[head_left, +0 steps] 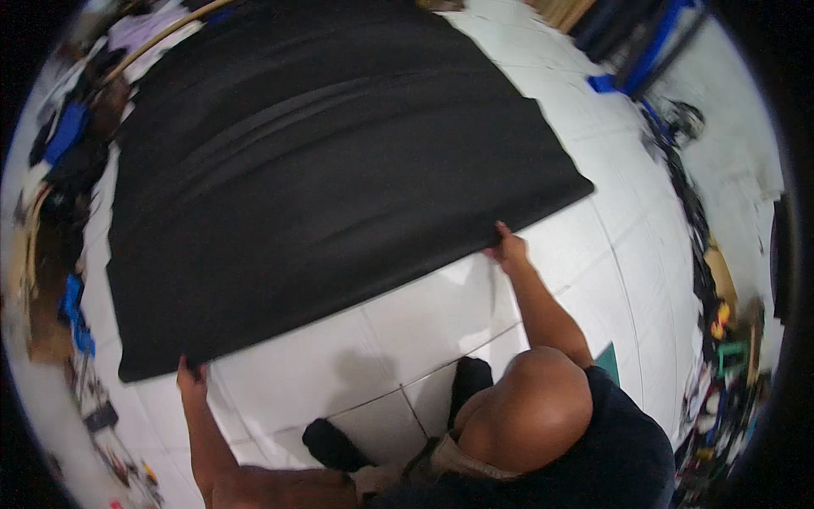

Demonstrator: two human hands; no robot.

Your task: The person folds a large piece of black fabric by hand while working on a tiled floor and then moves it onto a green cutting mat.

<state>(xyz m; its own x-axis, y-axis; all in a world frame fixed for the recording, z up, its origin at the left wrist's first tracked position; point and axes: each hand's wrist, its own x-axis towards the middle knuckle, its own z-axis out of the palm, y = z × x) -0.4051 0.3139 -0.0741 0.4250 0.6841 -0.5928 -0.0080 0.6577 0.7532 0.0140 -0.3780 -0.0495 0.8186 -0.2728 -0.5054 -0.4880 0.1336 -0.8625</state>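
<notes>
A wide sheet of black fabric [339,178] lies spread over the white floor, with soft ripples across its far half. My left hand [192,377] pinches its near edge close to the left corner. Farther right along that same edge, my right hand [507,248] grips the cloth, its thumb on top and the other fingers mostly hidden beneath. The right corner of the sheet lies a little beyond my right hand. Between my arms, the near edge runs fairly straight, slanting up to the right.
White tiles [398,331] show around the sheet and my dark-socked feet [335,445]. Piled cloth and clutter [68,170] line the left side, with a long wooden stick [161,42]. Along the right wall lie more scraps [699,280], and fabric rolls [632,42] stand at the far right.
</notes>
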